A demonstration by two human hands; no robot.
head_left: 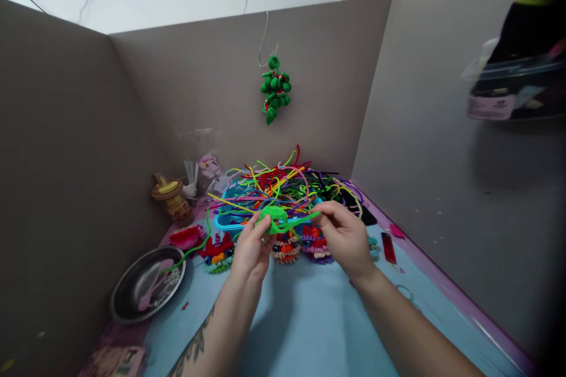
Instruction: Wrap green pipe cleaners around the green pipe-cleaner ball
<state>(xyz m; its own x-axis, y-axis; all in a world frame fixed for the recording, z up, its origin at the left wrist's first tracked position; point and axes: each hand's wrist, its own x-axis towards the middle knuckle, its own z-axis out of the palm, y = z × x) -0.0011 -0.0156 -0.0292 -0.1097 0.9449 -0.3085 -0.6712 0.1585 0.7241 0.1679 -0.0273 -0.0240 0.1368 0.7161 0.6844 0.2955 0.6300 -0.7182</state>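
Note:
Bright green pipe cleaners [274, 214], wound into a small oval with loose strands, are pinched between the thumb and fingers of my left hand [255, 242]. My right hand [342, 234] is closed on the strand ends, which stretch to the right between both hands. Just behind stands a blue basket [227, 225] heaped with many-coloured pipe cleaners [283, 182]. Below it sit small fuzzy figures: a red and green one [218, 252] left of my left hand, an orange and beige one [286, 247] between the hands, and a purple one [316, 245] by my right hand.
A metal bowl [121, 291] holding a pink tool [154, 285] stands left. Behind it are a pink piece [186, 237] and a brown-lidded jar [170, 197]. A green ornament [275, 91] hangs on the back panel. A red strip [388, 247] lies right. Grey panels flank the blue mat [305, 330].

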